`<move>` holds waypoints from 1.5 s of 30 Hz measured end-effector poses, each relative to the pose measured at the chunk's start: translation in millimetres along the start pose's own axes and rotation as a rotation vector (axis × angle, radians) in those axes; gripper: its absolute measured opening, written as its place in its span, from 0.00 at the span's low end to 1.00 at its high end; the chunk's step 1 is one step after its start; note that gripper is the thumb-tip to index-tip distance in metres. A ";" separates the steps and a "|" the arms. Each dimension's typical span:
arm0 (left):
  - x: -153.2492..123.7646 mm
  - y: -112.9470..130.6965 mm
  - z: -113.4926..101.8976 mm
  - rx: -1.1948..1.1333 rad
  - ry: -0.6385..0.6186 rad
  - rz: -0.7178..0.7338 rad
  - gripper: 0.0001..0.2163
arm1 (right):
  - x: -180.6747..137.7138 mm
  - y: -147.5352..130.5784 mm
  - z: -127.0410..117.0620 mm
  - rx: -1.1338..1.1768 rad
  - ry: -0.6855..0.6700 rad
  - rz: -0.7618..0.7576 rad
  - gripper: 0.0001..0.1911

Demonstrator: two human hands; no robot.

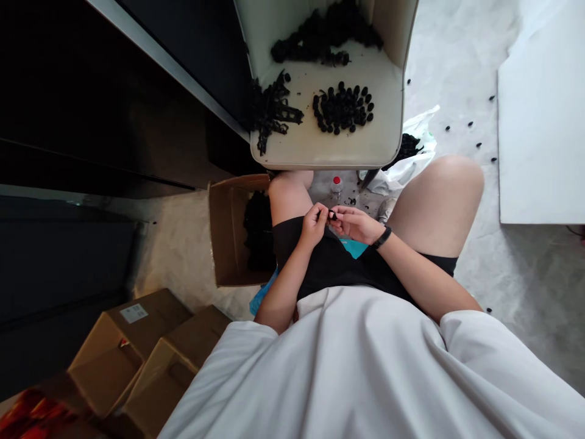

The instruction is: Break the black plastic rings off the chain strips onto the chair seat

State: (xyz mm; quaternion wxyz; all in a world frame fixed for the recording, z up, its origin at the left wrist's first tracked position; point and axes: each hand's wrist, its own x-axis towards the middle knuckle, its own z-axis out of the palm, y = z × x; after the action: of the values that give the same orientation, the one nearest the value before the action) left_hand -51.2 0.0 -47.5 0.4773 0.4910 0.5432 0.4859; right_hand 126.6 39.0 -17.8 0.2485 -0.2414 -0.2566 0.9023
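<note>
Over my lap, my left hand point(314, 224) and my right hand point(359, 224) meet, both with their fingertips pinched on one small black part point(333, 215). My fingers cover much of the part, so its full shape is hidden. In front of my knees stands a cream chair point(320, 149). On its seat lie a cluster of small round black pieces point(342, 108), a tangle of branching black strips point(274, 113) to the left, and a larger dark heap point(329, 30) at the back.
An open cardboard box point(226, 235) with black material inside is by my left leg. A white plastic bag point(418, 152) holding black pieces and a red-capped bottle point(337, 185) are on the floor near the chair. Small black pieces dot the floor point(457, 183). More cartons point(132, 341) stand lower left.
</note>
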 end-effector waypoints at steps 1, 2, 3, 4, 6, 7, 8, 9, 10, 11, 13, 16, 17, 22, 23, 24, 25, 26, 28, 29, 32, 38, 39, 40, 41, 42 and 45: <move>-0.5 0.7 0.2 0.022 0.007 0.011 0.23 | 0.2 0.3 -0.1 -0.015 0.010 -0.004 0.24; -0.9 0.7 0.5 0.040 0.011 0.019 0.23 | 0.9 1.1 -0.7 -0.051 0.028 -0.019 0.24; -1.3 0.2 0.9 0.050 0.016 0.025 0.23 | 2.0 2.4 -1.7 -0.097 0.052 -0.043 0.24; -1.7 -0.8 1.5 0.050 0.026 0.026 0.22 | 3.4 3.8 -2.8 -0.145 0.079 -0.073 0.24; -2.5 -2.9 3.1 0.026 0.072 0.012 0.22 | 6.4 6.4 -4.4 -0.230 0.113 -0.128 0.25; -3.0 -3.7 4.1 0.011 0.110 0.002 0.23 | 7.7 7.3 -4.8 -0.264 0.118 -0.143 0.25; -3.5 -4.2 5.1 0.001 0.150 -0.007 0.23 | 8.6 7.8 -5.0 -0.296 0.114 -0.149 0.26; -4.0 -4.5 6.1 0.000 0.185 -0.012 0.23 | 9.1 8.0 -4.9 -0.323 0.107 -0.147 0.27; -4.3 -4.6 7.0 0.004 0.213 -0.017 0.23 | 9.2 7.7 -4.9 -0.344 0.099 -0.139 0.27; -4.3 -4.8 7.6 0.008 0.222 -0.025 0.24 | 8.7 6.9 -5.0 -0.357 0.091 -0.133 0.27; -2.9 -5.8 7.8 0.004 0.229 -0.031 0.24 | 5.9 4.0 -5.9 -0.383 0.087 -0.131 0.26; 2.8 -9.4 5.3 -0.053 0.335 -0.027 0.23 | -1.6 -1.9 -8.9 -0.460 0.050 -0.107 0.26; 4.9 -10.6 4.4 -0.062 0.367 -0.026 0.23 | -4.2 -3.4 -10.3 -0.488 0.048 -0.107 0.26; 9.7 -12.3 8.2 0.040 0.218 -0.059 0.23 | -8.3 -4.7 -20.2 -0.703 0.245 -0.234 0.25; 9.8 -11.8 10.2 0.063 0.158 -0.067 0.23 | -7.0 -5.8 -23.0 -0.752 0.294 -0.255 0.24; 10.0 -11.1 12.2 0.083 0.104 -0.072 0.23 | -5.2 -8.3 -26.1 -0.808 0.339 -0.278 0.23; 10.3 -10.6 13.8 0.102 0.058 -0.073 0.22 | -2.8 -12.6 -29.6 -0.877 0.380 -0.310 0.22; 10.7 -10.2 15.1 0.122 0.022 -0.070 0.21 | 0.2 -19.0 -33.3 -0.955 0.419 -0.357 0.21; 11.8 -10.6 16.1 0.162 -0.019 -0.056 0.20 | 8.6 -37.7 -41.7 -1.110 0.498 -0.481 0.20; 12.3 -11.3 16.1 0.178 -0.033 -0.049 0.19 | 14.5 -49.6 -46.4 -1.163 0.552 -0.542 0.20; 13.0 -14.8 15.5 0.190 -0.071 -0.051 0.17 | 38.8 -88.7 -60.3 -1.174 0.773 -0.655 0.19; 10.9 -18.2 14.1 0.113 -0.112 -0.120 0.15 | 86.0 -143.2 -75.6 -1.293 0.994 -0.699 0.12; 10.7 -17.7 13.7 0.113 -0.109 -0.115 0.15 | 89.4 -146.7 -76.9 -1.322 1.025 -0.709 0.11; 10.6 -17.2 13.3 0.113 -0.106 -0.111 0.15 | 91.3 -148.7 -78.3 -1.338 1.049 -0.713 0.11; 10.6 -16.5 12.8 0.108 -0.103 -0.112 0.15 | 91.9 -149.4 -79.8 -1.346 1.059 -0.710 0.11; 10.7 -15.9 12.5 0.101 -0.102 -0.117 0.15 | 91.6 -148.9 -81.3 -1.354 1.055 -0.706 0.11; 11.4 -14.8 12.4 0.082 -0.109 -0.133 0.15 | 88.9 -144.0 -85.0 -1.394 1.002 -0.708 0.10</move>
State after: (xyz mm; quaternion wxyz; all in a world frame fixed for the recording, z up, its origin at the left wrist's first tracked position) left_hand -40.7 11.5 -63.7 0.5168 0.4990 0.5671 0.4029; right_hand 153.7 226.3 -25.2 0.3903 -0.6055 -0.6622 0.2061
